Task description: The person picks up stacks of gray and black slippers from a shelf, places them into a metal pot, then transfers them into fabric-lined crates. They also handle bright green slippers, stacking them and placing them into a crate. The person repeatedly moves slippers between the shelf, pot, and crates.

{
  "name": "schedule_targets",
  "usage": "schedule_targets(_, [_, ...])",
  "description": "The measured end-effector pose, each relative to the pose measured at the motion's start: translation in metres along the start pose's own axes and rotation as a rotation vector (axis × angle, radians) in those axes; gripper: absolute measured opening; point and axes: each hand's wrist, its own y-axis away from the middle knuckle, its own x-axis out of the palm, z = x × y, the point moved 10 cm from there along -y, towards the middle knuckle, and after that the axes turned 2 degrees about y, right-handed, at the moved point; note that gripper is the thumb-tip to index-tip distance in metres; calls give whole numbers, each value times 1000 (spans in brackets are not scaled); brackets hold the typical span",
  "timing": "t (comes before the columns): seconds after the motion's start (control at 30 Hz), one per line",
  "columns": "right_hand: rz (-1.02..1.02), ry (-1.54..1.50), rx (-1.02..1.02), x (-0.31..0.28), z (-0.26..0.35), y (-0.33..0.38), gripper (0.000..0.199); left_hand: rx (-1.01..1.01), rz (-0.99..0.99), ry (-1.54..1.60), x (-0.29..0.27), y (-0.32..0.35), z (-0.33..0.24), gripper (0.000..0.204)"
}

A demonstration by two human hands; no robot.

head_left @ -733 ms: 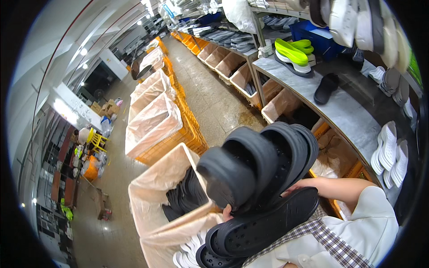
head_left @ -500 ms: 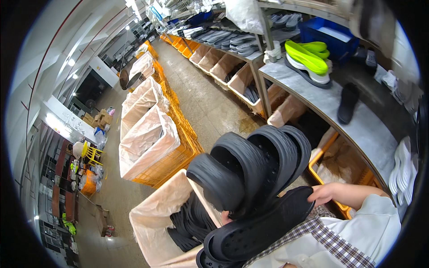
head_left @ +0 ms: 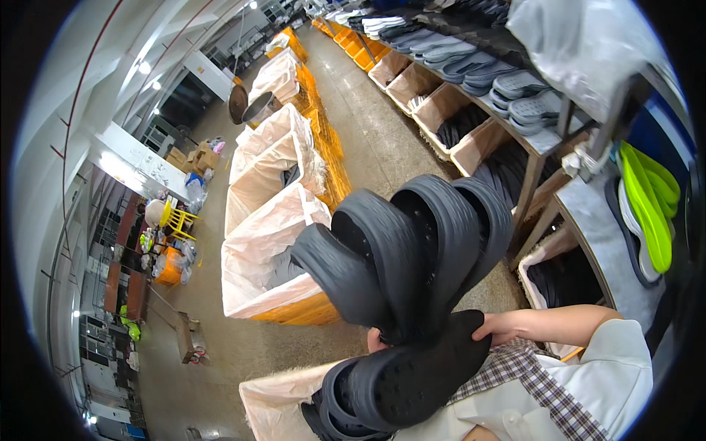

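Observation:
A bundle of black foam clogs [head_left: 423, 257] is fanned out in front of my body, rounded toes uppermost. My left hand [head_left: 376, 340] closes on the bundle low on its left side; most of its fingers are hidden behind the shoes. More black clogs with vent holes [head_left: 412, 378] lie below, toes toward the lower left. My right hand [head_left: 500, 328] pinches the far end of one of these, at its right. Under them stands a lined crate [head_left: 283, 389], its inside mostly covered by the shoes.
Orange crates with pale liners [head_left: 276, 294] run in a row away on the left. Along the right, a rack [head_left: 540, 140] carries grey and white soles, with lined bins beneath. Lime-green soles [head_left: 647, 206] sit on the grey table [head_left: 625, 250] at right. A concrete aisle [head_left: 353, 110] lies between.
The view has turned, so the crates and rack sit differently in the picture. My right hand and the clog it grips have moved a little left, closer to the fanned bundle. Both hands keep their hold.

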Motion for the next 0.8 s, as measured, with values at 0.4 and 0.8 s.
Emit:
schedule_targets(0.4, [-173,-32,-255,-86,276,-180,50,80,249,-11,-22,-241,-261,55])
schedule_targets(0.8, [-701,-281,-1031,-245,655,-152,49,455,-438,-3,-155,-448,-505,46])
